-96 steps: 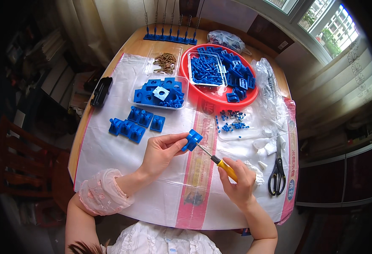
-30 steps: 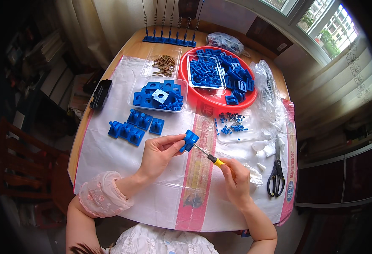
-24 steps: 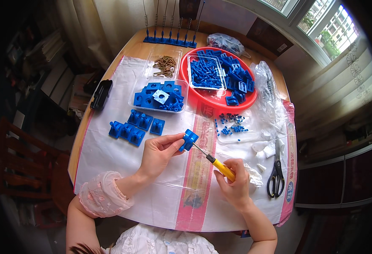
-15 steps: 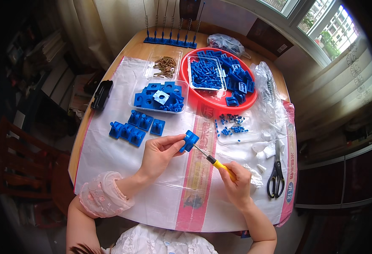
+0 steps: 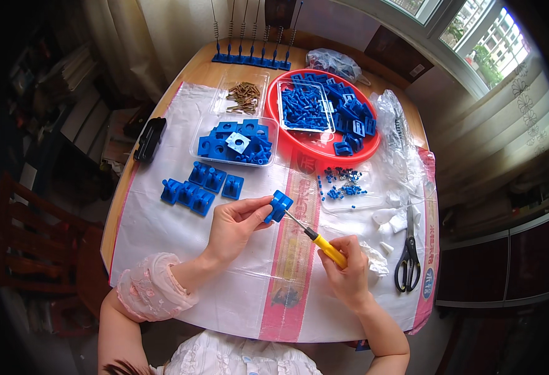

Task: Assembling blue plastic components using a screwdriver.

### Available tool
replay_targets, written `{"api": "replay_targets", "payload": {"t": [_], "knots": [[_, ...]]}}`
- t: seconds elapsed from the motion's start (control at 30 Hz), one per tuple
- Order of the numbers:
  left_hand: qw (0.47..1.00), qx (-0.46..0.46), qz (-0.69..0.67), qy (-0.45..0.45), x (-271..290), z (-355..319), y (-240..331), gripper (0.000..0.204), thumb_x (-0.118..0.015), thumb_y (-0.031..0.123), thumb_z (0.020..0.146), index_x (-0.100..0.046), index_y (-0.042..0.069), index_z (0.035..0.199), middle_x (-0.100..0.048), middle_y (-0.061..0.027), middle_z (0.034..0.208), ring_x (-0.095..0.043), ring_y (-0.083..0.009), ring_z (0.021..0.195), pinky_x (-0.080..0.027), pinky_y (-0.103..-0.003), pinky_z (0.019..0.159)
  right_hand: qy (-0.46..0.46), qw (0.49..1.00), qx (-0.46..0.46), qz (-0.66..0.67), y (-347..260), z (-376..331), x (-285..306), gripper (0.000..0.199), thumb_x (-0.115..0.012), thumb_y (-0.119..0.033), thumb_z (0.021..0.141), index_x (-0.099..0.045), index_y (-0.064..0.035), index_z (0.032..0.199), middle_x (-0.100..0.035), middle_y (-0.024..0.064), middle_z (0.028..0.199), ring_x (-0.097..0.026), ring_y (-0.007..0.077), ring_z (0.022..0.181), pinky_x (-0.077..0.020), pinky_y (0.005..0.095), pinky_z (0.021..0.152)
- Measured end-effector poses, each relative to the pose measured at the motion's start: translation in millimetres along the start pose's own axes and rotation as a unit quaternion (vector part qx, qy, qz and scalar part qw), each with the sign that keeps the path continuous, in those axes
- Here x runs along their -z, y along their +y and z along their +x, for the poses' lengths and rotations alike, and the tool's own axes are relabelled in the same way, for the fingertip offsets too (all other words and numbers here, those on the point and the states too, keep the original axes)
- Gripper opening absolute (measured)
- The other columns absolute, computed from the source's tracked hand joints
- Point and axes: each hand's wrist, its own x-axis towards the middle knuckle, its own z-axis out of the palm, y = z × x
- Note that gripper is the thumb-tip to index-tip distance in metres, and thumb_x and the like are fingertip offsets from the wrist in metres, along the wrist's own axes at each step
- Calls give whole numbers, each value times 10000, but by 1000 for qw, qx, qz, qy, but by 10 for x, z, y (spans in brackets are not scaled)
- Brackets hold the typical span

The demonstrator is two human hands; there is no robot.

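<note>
Between the thumb and fingers of my left hand is a small blue plastic bracket, held above the middle of the table. My right hand grips the yellow handle of a screwdriver near its rear end. The screwdriver's metal shaft slants up to the left, and its tip meets the bracket's lower right side; the exact contact point is too small to make out. Left of my left hand, several blue assembled brackets stand in a cluster on the white sheet.
A clear tub of blue plates and a tray of brass-coloured screws lie beyond. The red basin holds blue parts. Small blue pieces, black scissors and a plastic bag lie right. Spring-topped rods stand behind.
My right hand's fingers have shifted on the screwdriver handle, baring more of the yellow. The bracket has moved very slightly left and up; my left hand keeps its pinch.
</note>
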Motion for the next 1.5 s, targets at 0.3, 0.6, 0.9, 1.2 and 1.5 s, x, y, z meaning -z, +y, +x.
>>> {"api": "replay_targets", "payload": {"t": [0.3,0.6,0.9,1.2,1.5], "knots": [[1000,-4,-4,-5,14,-3,-21,240,-679,64,963,-718,42,1199,-748,-94,1076,-718,-124,922,-623,-259,799,-26,999,2,-18,-27,74,57,108,-705,-108,928,-699,1,928,-608,128,705,-566,193,570,-415,353,543],[1000,-9,-2,-3,10,-10,-21,239,-681,65,961,-720,44,1196,-748,-97,1075,-719,-122,922,-624,-257,790,-69,994,-73,36,-134,84,75,282,-737,-9,882,-569,-15,1107,-589,43,636,-462,80,536,-346,251,501],[1000,-6,-5,-4,10,-3,-11,241,-683,69,961,-718,44,1198,-746,-95,1087,-720,-129,936,-627,-263,796,-17,998,-27,46,8,26,6,230,-762,13,850,-575,1,984,-597,62,669,-517,78,558,-376,248,514],[1000,-5,-9,-12,19,-3,-26,233,-683,66,961,-723,42,1189,-750,-88,1071,-719,-123,934,-621,-258,798,-50,995,-77,47,1,73,49,179,-635,-125,988,-685,10,880,-485,14,604,-396,74,544,-306,278,497],[1000,-2,-5,-6,14,-19,9,243,-682,66,962,-716,41,1201,-747,-90,1083,-718,-127,946,-621,-265,809,-79,992,-75,61,-87,85,75,320,-718,-41,915,-513,-29,1160,-507,25,618,-426,71,547,-315,248,500]]}}
